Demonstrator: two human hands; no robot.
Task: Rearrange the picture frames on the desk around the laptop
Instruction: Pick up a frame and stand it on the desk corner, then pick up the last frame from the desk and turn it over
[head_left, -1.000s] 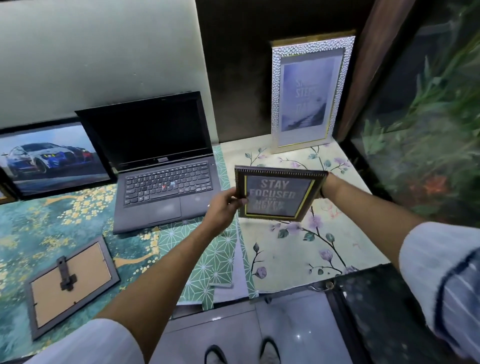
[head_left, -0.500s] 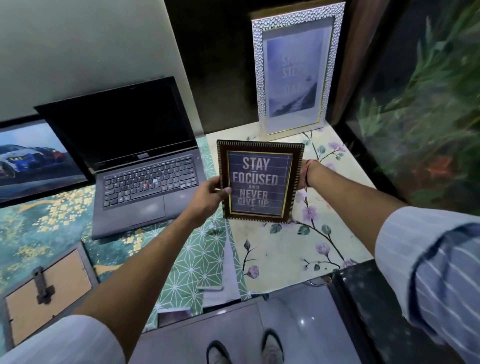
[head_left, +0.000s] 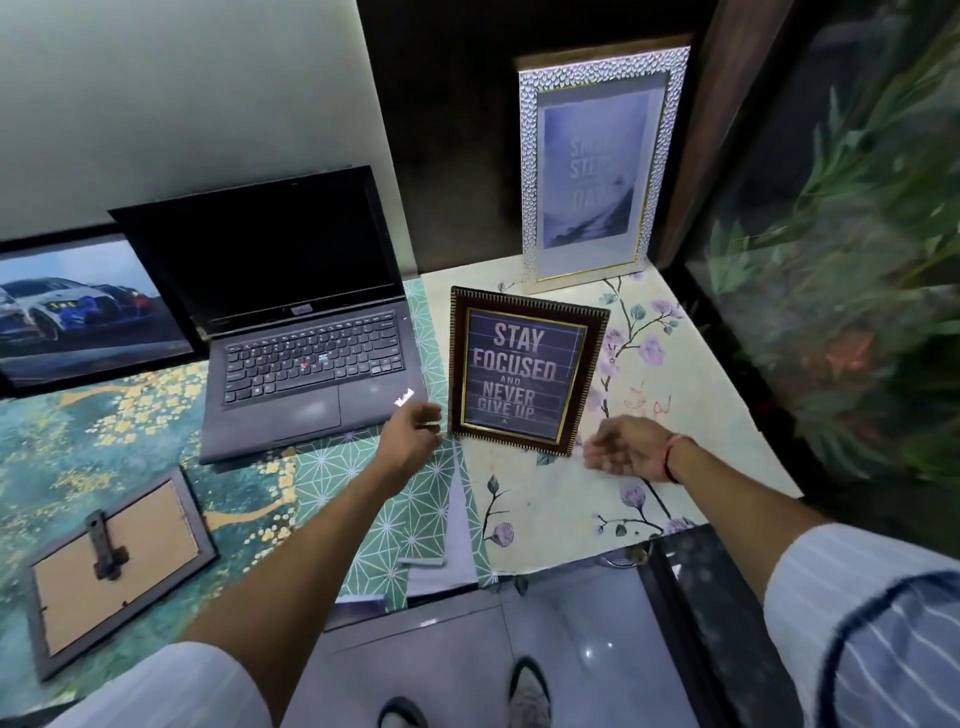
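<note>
The head view looks down on a counter (head_left: 561, 525) covered in patterned sheets, teal and gold at the left, green geometric in the middle, pale floral at the right. The dark quote frame (head_left: 525, 370), reading "STAY FOCUSED AND NEVER GIVE UP", stands upright on the floral sheet just right of the open laptop (head_left: 291, 317), tilted back a little and facing the person. Neither hand has hold of it. The left hand (head_left: 410, 434) hovers at the frame's lower left corner, its fingers (head_left: 428, 415) loosely curled and parted, close to the frame edge; whether they touch it I cannot tell. The right hand (head_left: 626, 449) sits just off the lower right corner, palm turned inward, fingers spread and empty, a red thread band at the wrist.

Behind the quote frame, a tall silver-textured frame (head_left: 597, 166) with a pale blue print leans against the dark back wall. To the laptop's left a black-framed car picture (head_left: 78, 306) leans against the lighter wall, partly hidden by the laptop's screen. Near the front left edge, a grey frame (head_left: 117, 566) lies face down, its brown backing and stand arm showing. The laptop's screen is dark, its keyboard facing the person. Striped white sleeves show on both forearms, and the toes of two shoes stand on the tiled floor below the counter's edge. Green foliage fills the far right.
</note>
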